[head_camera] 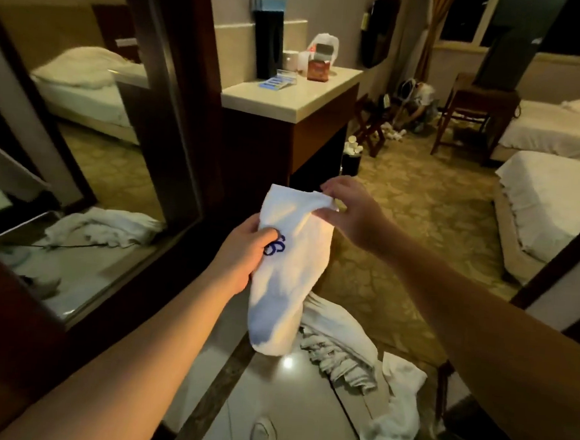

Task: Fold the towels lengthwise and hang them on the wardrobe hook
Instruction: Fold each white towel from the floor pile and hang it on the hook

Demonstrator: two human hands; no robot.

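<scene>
A white towel (288, 271) with blue stitched marks hangs folded in front of me at the centre of the head view. My left hand (241, 254) grips its left edge near the blue marks. My right hand (347, 210) pinches the towel's top right corner between thumb and fingers. More white towels (338, 340) lie crumpled on the floor below, and another (395, 412) lies further right. No wardrobe hook is visible.
A large mirror (90, 157) in a dark wood frame fills the left. A counter (290, 96) with boxes and bottles stands ahead. Two beds (551, 200) are at right, a wooden chair (474, 112) beyond. A shoe (263, 434) shows on the tiled floor.
</scene>
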